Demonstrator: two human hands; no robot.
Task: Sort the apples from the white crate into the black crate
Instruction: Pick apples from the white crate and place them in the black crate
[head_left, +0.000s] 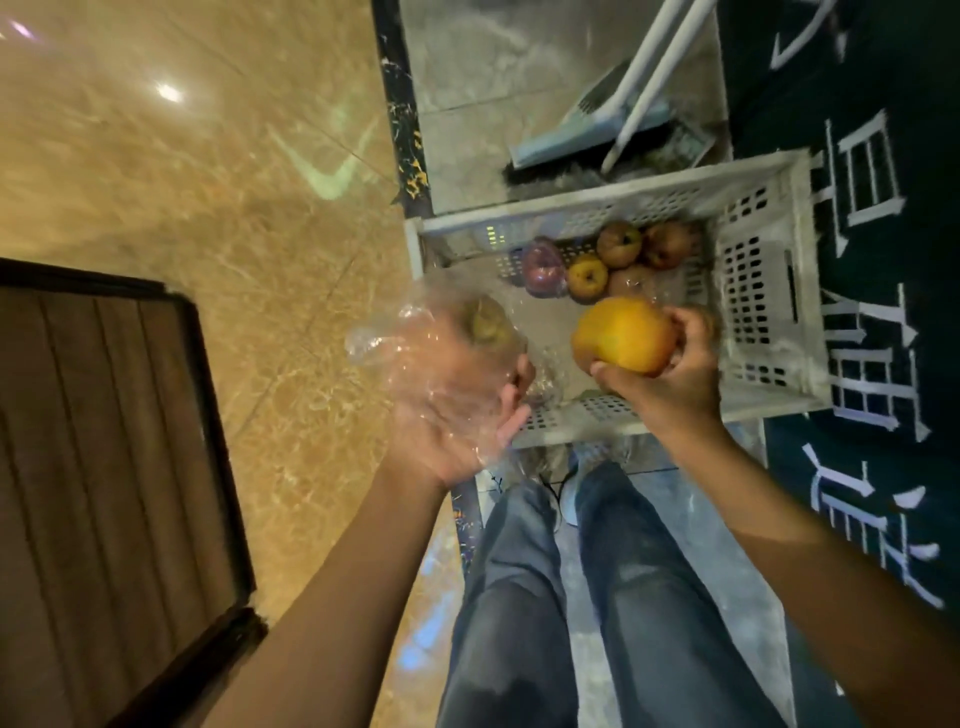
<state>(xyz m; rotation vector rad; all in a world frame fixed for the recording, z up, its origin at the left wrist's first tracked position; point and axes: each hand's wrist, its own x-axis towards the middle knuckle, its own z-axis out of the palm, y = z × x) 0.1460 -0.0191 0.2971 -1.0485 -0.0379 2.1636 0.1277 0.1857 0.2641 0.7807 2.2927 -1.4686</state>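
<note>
Dark-rimmed box (210, 415) at left edge, ribbed brown inside. Possibly the black crate; not certain. No apples in the part visible.

White crate (753, 249) on the floor, about five apples (618, 244) left inside, clustered at the far end.

Right hand (675, 374): fingers wrapped round a yellow-orange apple (623, 335), held above the white crate.

Left hand (452, 415): blurred, fingers look curled into a clear plastic bag (405, 332) holding a greenish fruit (485, 322), just left of the crate.

Judgement: sorting mid-way at best; two fruits lifted, neither deposited.
</note>
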